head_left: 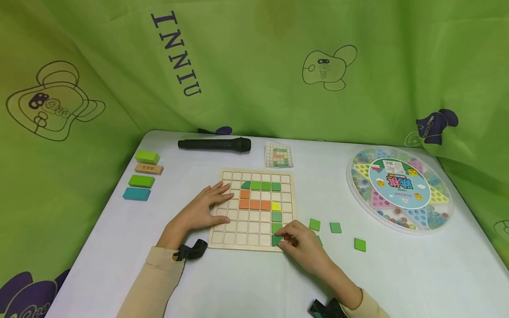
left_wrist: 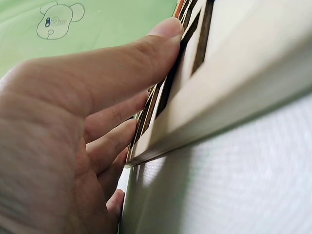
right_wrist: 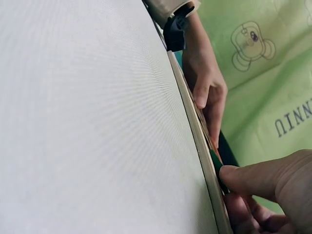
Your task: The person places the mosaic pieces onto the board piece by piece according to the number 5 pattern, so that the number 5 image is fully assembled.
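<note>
A wooden grid board [head_left: 242, 228] lies on the table, with orange, green and yellow tiles set in some of its cells. My left hand [head_left: 204, 206] rests at the board's left edge, fingers spread and thumb on the grid; the left wrist view shows the thumb on the frame. At the bottom right corner of the grid, my right hand [head_left: 304, 245] pinches a dark green tile [head_left: 275, 240] between thumb and fingers. In the right wrist view the thumb presses on that green tile [right_wrist: 214, 161]. A yellow tile [head_left: 276, 206] sits farther up the same column.
Several loose green tiles, one of them [head_left: 359, 244] farthest right, lie right of the board. Behind it are a pattern card [head_left: 279, 155] and a black microphone [head_left: 214, 145]. Colored blocks [head_left: 141, 181] stand at left, a round Chinese checkers box [head_left: 399, 190] at right.
</note>
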Motion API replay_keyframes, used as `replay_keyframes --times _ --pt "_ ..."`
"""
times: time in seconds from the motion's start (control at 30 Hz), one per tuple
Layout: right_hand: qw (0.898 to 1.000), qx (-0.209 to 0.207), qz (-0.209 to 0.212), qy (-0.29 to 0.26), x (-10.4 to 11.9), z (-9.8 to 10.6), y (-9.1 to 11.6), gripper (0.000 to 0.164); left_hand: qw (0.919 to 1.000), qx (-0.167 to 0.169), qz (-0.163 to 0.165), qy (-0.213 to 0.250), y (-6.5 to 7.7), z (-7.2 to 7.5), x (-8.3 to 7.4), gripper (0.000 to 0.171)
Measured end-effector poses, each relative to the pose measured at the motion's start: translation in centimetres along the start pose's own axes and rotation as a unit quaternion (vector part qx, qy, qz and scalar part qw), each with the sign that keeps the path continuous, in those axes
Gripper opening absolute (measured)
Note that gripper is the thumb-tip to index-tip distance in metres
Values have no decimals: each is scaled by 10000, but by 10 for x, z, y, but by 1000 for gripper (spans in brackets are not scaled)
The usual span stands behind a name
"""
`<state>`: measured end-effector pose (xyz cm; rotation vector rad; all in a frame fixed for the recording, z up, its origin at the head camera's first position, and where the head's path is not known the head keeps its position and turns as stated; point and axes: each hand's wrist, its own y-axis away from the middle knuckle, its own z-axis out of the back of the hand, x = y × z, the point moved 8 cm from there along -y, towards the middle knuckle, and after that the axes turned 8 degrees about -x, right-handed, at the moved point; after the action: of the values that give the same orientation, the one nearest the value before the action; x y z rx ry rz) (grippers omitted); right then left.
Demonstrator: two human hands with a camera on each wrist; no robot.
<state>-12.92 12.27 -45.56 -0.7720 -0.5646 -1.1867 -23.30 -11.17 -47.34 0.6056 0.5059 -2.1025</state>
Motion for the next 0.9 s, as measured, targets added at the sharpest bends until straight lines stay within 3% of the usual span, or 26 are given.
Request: replay_keyframes --times 0.3,0.5,0.9 --pt "10000 2 48 -11 3 1 1 23 10000 -8 -18 77 1 2 0 75" --pt "9998 -152 -111 -52 0 21 2 29 9999 -38 -89 114 1 0 -1 75" --pt "9886 -720 -356 1275 -42 78 0 34 9999 -108 -98 -16 2 2 -2 75"
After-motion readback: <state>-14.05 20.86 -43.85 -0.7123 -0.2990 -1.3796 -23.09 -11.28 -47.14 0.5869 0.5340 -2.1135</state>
